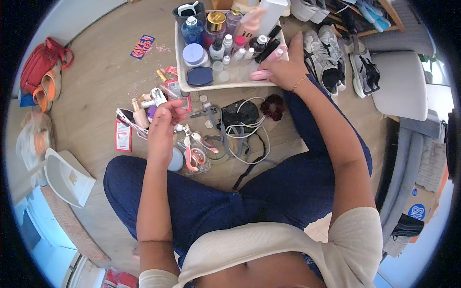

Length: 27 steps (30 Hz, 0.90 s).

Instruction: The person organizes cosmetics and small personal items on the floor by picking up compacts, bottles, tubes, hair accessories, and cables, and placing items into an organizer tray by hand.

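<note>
White tray (225, 88) at 12 o'clock, likely stiff, heavily loaded, best lifted by opposite rims; left hand (164, 125) at its 7 o'clock, fingers apart, empty; right hand (287, 73) at its 4 o'clock, against pink item (259, 75), probably light, slippery, best pinched mid-length, clamped or not impossible to tell.

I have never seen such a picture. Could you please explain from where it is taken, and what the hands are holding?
There is no machine, only one person sitting on the floor. The single picture comes from a camera worn on that person's head, looking forward and down. A white tray carries bottles and jars. Nearer the body lie a dark red scrunchie and other small things. The bare left hand is open and seems to hold nothing. The bare right hand is at the tray's near right corner, against a pink item; whether it grips this, I cannot tell.
</note>
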Each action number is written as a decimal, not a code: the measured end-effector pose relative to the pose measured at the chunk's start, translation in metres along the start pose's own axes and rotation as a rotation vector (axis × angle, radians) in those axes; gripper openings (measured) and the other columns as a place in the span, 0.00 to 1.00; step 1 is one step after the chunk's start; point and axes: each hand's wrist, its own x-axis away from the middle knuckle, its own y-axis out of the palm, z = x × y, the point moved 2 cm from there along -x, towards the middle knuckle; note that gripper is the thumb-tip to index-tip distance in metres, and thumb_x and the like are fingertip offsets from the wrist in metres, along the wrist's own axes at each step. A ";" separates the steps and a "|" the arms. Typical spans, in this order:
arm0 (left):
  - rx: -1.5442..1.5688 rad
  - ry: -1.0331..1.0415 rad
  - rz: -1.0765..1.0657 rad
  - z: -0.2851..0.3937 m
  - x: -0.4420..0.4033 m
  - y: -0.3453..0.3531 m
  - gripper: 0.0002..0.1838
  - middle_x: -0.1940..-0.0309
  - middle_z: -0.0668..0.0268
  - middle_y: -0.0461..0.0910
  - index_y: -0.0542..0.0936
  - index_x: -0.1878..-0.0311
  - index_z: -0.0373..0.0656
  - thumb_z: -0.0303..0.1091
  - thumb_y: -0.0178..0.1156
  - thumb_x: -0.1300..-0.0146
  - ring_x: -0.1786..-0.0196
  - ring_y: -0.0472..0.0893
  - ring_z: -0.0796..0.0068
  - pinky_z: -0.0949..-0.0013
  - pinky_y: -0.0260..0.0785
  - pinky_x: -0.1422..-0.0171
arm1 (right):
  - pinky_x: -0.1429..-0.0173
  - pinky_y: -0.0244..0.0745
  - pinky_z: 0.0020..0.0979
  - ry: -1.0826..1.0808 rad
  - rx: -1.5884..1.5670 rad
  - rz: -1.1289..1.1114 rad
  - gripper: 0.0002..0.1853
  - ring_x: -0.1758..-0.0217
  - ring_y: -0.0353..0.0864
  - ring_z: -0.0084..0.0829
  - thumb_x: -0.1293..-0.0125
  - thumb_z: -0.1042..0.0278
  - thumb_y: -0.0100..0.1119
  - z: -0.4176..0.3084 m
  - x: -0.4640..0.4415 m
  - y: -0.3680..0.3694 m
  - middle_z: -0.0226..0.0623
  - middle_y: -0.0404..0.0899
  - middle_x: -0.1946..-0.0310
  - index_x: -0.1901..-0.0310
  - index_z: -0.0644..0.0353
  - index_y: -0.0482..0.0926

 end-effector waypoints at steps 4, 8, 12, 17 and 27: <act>0.019 0.005 -0.002 0.000 -0.005 -0.004 0.19 0.62 0.68 0.73 0.73 0.49 0.38 0.44 0.43 0.29 0.56 0.71 0.77 0.70 0.63 0.45 | 0.60 0.75 0.42 -0.074 0.249 -0.014 0.11 0.62 0.82 0.44 0.38 0.62 0.48 -0.006 -0.001 -0.004 0.45 0.81 0.64 0.56 0.46 0.75; 0.041 0.000 0.034 0.003 -0.005 -0.008 0.17 0.62 0.68 0.73 0.73 0.49 0.38 0.41 0.44 0.30 0.57 0.71 0.78 0.71 0.63 0.45 | 0.55 0.73 0.45 -0.029 0.178 -0.125 0.13 0.57 0.81 0.45 0.38 0.65 0.47 -0.003 -0.005 -0.002 0.46 0.80 0.61 0.51 0.49 0.71; 0.072 0.004 0.062 0.005 -0.006 -0.011 0.17 0.62 0.69 0.74 0.73 0.49 0.38 0.40 0.44 0.30 0.57 0.71 0.79 0.71 0.63 0.45 | 0.51 0.72 0.44 -0.127 0.168 -0.180 0.14 0.54 0.80 0.45 0.40 0.67 0.48 0.003 -0.008 0.001 0.48 0.78 0.56 0.51 0.52 0.71; 0.079 0.016 0.076 0.011 -0.006 -0.017 0.15 0.62 0.69 0.74 0.73 0.49 0.38 0.37 0.46 0.31 0.57 0.72 0.79 0.72 0.63 0.46 | 0.38 0.56 0.56 -0.119 0.299 0.061 0.19 0.47 0.76 0.44 0.42 0.69 0.52 0.010 0.003 0.001 0.46 0.78 0.53 0.47 0.48 0.71; -0.650 0.574 -0.097 0.065 -0.008 0.057 0.18 0.59 0.63 0.75 0.79 0.51 0.44 0.32 0.64 0.47 0.56 0.76 0.71 0.73 0.69 0.53 | 0.34 0.48 0.56 -0.443 0.074 0.129 0.23 0.50 0.76 0.39 0.45 0.74 0.56 -0.128 0.073 -0.083 0.33 0.74 0.47 0.46 0.46 0.72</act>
